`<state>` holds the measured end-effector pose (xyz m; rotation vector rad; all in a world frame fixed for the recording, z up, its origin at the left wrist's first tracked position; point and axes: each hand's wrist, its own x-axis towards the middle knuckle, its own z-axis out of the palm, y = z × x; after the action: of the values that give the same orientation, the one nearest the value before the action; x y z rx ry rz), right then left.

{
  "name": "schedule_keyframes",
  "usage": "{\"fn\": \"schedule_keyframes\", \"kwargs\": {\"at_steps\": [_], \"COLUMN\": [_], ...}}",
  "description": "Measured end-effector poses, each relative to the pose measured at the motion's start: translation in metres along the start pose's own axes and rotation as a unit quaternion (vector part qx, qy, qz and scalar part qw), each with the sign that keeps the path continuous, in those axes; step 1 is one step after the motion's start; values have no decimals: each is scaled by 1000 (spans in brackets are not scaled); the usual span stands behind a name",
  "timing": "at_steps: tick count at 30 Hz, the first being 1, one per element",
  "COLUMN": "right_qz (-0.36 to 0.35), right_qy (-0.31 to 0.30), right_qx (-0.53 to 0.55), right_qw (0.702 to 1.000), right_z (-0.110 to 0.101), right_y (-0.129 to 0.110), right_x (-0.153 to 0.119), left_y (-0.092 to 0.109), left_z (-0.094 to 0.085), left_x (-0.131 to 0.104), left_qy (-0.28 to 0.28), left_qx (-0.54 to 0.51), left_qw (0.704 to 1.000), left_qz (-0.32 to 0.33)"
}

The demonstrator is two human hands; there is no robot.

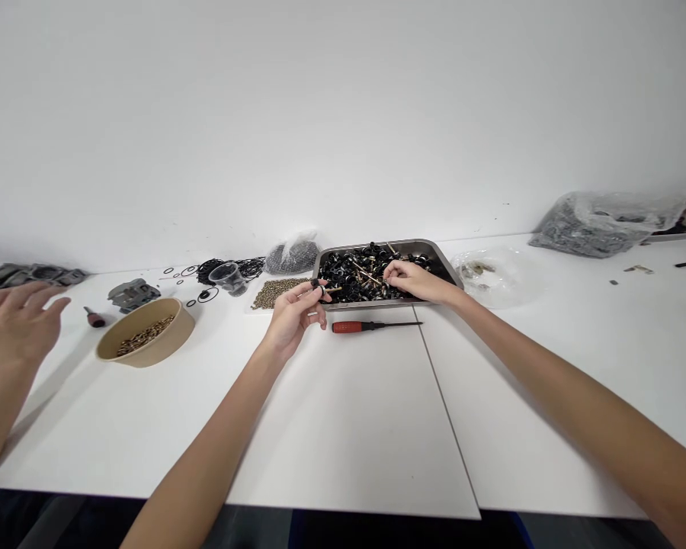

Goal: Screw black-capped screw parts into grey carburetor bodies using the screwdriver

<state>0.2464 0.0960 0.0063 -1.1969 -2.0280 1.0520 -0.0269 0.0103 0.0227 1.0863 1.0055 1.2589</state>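
Black-and-brass part [325, 290] — up off the desk [343, 427], by the near left corner of the metal tray [447, 268]. Dark head sits at the fingers, brass stem points right. Long axis runs roughly crosswise, close to parallel with the tray's near edge.

Nearest strip, along the desk's front edge: bare white top, a seam running back toward the tray.

Next out: red-handled screwdriver [366, 326] flat on the desk, just in front of the tray's near edge, handle left, tip right. To the left, cardboard bowl [171, 343] holding brass pieces [145, 337]. At the desk's left edge, a co-worker's hand [23, 316], raised, fingers spread.

Left hand [291, 319]: thumb and fingers pinched on the part, palm turned partly up. Right hand [415, 280]: reaches over the tray's right side, fingertips bent down to the loose pieces [343, 267]; cannot tell whether it grips one. Hands well apart, the part's stem aimed across the gap — left hand has it, right hand lies to its right.

Farther back: small brass pieces [277, 293] beside the tray's left edge, then clear cup [229, 279]. Off the tray's right edge, clear bag [495, 282].

Farthest, along the desk's back edge: bag of dark bits [291, 257] behind the brass pile; large plastic bag [588, 225] toward the back right corner.
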Motion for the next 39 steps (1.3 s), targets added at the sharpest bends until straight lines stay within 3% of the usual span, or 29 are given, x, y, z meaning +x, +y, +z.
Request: {"fn": "schedule_keyframes", "kwargs": {"at_steps": [15, 39], "right_qz": [-3, -19], "right_qy": [-2, 0], "right_qx": [-11, -19], "right_qw": [1000, 1000], "right_z": [0, 2], "right_y": [-1, 8], "right_x": [1, 6], "left_y": [-6, -12], "left_z": [2, -2], "left_x": [3, 8], "left_qy": [44, 58], "left_qx": [18, 37], "left_qw": [999, 997], "left_qz": [-1, -33]}}
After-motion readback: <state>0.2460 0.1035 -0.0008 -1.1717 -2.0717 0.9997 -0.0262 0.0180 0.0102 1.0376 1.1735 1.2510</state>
